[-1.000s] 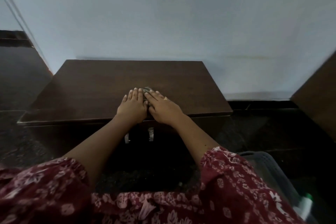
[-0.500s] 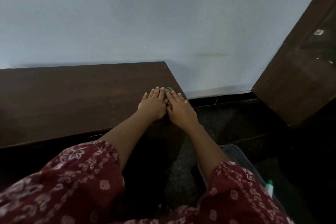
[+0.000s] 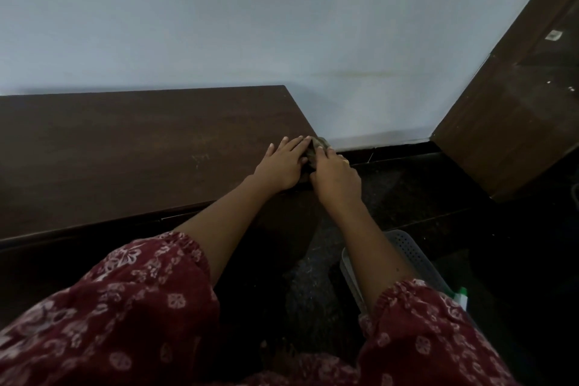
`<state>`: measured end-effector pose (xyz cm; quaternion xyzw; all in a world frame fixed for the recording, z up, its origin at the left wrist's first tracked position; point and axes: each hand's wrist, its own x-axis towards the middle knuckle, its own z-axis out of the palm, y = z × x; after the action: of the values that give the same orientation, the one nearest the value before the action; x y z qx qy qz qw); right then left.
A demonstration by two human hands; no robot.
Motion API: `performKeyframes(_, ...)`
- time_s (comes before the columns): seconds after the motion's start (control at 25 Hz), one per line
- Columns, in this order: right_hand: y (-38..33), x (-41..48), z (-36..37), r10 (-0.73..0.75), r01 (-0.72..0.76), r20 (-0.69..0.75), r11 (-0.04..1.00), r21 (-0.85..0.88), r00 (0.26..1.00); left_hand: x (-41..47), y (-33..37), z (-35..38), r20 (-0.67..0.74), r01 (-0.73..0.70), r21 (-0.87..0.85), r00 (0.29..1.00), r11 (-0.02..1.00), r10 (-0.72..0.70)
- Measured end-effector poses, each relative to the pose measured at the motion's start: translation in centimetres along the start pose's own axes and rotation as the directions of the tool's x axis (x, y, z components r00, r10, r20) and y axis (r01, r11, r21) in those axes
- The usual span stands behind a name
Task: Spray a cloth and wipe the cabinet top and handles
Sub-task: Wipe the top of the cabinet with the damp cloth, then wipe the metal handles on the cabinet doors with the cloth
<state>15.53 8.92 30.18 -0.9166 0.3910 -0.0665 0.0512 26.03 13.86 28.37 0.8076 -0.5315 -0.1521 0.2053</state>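
Pressing flat, fingers spread: left hand [image 3: 279,164] and right hand [image 3: 335,178], side by side on a dark cloth [image 3: 317,147] at the right front corner of the cabinet top [image 3: 141,147]. Cloth mostly hidden beneath them; only a crumpled greyish edge shows. Top: smooth dark wood grain. Perforated plastic basket [image 3: 410,252] on floor, partly cut off by the right arm.
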Motion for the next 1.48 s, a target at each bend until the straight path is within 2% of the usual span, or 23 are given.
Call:
performKeyframes(0.08,-0.1,-1.4,-0.6,0.038,-0.035,-0.055,0.998,0.051,0.998,-1.4,0.1,0.4,-0.041,-0.050,-0.032,0.998,0.998,0.049)
performKeyframes(0.16,0.0,-3.1,-1.5,0.152,-0.113,-0.114,0.951,0.289,0.982,-3.8,0.3,0.9,-0.162,-0.135,-0.124,0.980,0.983,0.114)
performKeyframes(0.2,-0.1,-4.0,-2.0,0.244,-0.165,-0.113,0.869,0.467,0.963,-5.6,0.3,1.2,-0.256,-0.191,-0.195,0.957,0.962,0.138)
performKeyframes(0.24,-0.3,-5.0,-2.5,0.335,-0.204,-0.071,0.714,0.669,0.939,-7.6,0.3,1.6,-0.355,-0.247,-0.260,0.923,0.934,0.145)
performKeyframes(0.28,-0.8,-6.1,-2.7,0.387,-0.218,0.020,0.474,0.853,0.922,-9.6,0.3,2.0,-0.436,-0.282,-0.320,0.891,0.904,0.124)
performKeyframes(0.32,-1.4,-7.5,-2.7,0.360,-0.219,0.142,0.181,0.959,0.922,-11.5,0.3,2.5,-0.486,-0.283,-0.396,0.871,0.873,0.062)
performKeyframes(0.36,-2.1,-9.0,-2.1,0.262,-0.239,0.254,-0.089,0.967,0.931,-13.1,0.1,3.1,-0.493,-0.247,-0.505,0.869,0.827,-0.041)
performKeyframes(0.4,-2.8,-10.5,-1.1,0.138,-0.286,0.336,-0.294,0.912,0.932,-14.4,-0.3,3.5,-0.445,-0.185,-0.643,0.880,0.744,-0.167)
performKeyframes(0.44,-3.5,-12.0,0.2,0.028,-0.352,0.401,-0.423,0.835,0.916,-15.4,-0.8,3.8,-0.341,-0.110,-0.794,0.895,0.598,-0.288)
performKeyframes(0.48,-4.1,-13.6,1.7,-0.063,-0.427,0.456,-0.484,0.764,0.888,-16.3,-1.3,4.2,-0.203,-0.034,-0.915,0.900,0.403,-0.385)
performKeyframes(0.52,-4.9,-15.0,3.2,-0.139,-0.498,0.499,-0.486,0.718,0.855,-17.3,-2.1,4.9,-0.094,0.018,-0.973,0.881,0.232,-0.464)
performKeyframes(0.56,-5.6,-16.0,4.8,-0.182,-0.552,0.532,-0.440,0.708,0.827,-18.5,-3.0,5.6,-0.042,0.038,-0.989,0.850,0.141,-0.526)
performKeyframes(0.64,-6.8,-16.8,7.5,-0.161,-0.577,0.554,-0.241,0.780,0.817,-20.5,-4.4,7.2,-0.013,0.044,-0.996,0.787,0.077,-0.617)
performKeyframes(0.72,-7.9,-16.9,9.1,-0.113,-0.533,0.528,-0.013,0.846,0.841,-22.0,-5.2,8.6,-0.016,0.031,-0.998,0.723,0.055,-0.690)
performKeyframes(0.76,-8.2,-16.9,9.7,-0.090,-0.502,0.505,0.049,0.863,0.858,-22.4,-5.3,9.0,-0.024,0.018,-0.999,0.698,0.051,-0.716)
performKeyframes(0.88,-8.1,-16.4,11.4,-0.114,-0.460,0.463,0.045,0.887,0.879,-23.0,-5.5,9.3,-0.091,0.021,-0.990,0.666,0.141,-0.740)
performKeyframes(1.0,-8.6,-15.5,12.4,-0.151,-0.438,0.452,0.118,0.891,0.879,-23.3,-6.5,9.3,-0.173,0.039,-0.965,0.647,0.258,-0.743)
performKeyframes(1.08,-9.5,-14.9,12.9,-0.130,-0.416,0.431,0.132,0.900,0.893,-23.3,-7.7,9.3,-0.209,0.039,-0.952,0.641,0.303,-0.739)
performKeyframes(1.28,-11.7,-13.5,14.2,-0.038,-0.255,0.261,0.107,0.961,0.965,-21.6,-9.6,8.6,-0.337,0.005,-0.890,0.664,0.455,-0.668)
performKeyframes(1.36,-12.6,-12.7,14.2,0.010,-0.187,0.188,0.135,0.973,0.982,-20.5,-9.7,8.4,-0.401,-0.002,-0.858,0.630,0.514,-0.666)
performKeyframes(1.48,-13.3,-11.4,14.2,0.081,-0.069,0.049,0.271,0.960,0.996,-19.2,-9.7,8.2,-0.479,0.003,-0.819,0.548,0.574,-0.686)
